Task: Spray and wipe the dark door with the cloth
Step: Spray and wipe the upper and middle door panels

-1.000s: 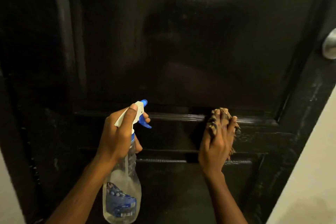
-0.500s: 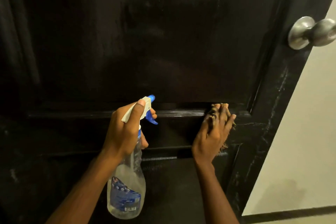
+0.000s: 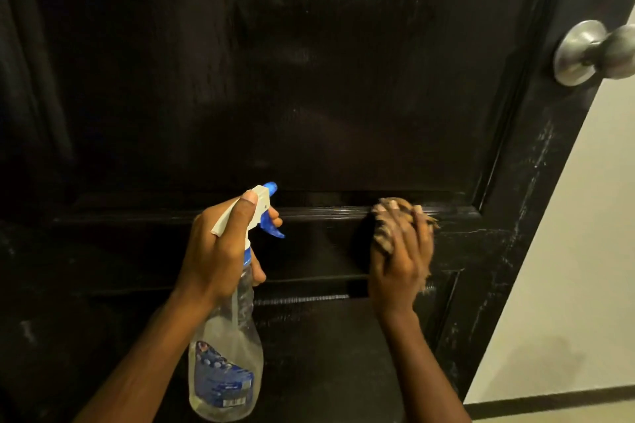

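The dark panelled door point(image 3: 309, 96) fills the view, its upper panel glossy with wet streaks. My left hand point(image 3: 220, 251) grips the neck of a clear spray bottle point(image 3: 226, 364) with a white head and blue trigger and nozzle, pointed at the door's middle rail. My right hand point(image 3: 402, 254) presses a brown striped cloth point(image 3: 388, 230) flat against the middle rail, just under the lower moulding of the upper panel. Most of the cloth is hidden under my fingers.
A round silver door knob point(image 3: 584, 51) sticks out at the upper right edge of the door. Beyond the door's right edge is a pale wall point(image 3: 584, 268) with a dark skirting strip point(image 3: 549, 402) at the floor.
The view has swung to the right, bringing the knob and wall into sight. My right hand with the cloth has slid slightly along the rail; the bottle stays held the same way.
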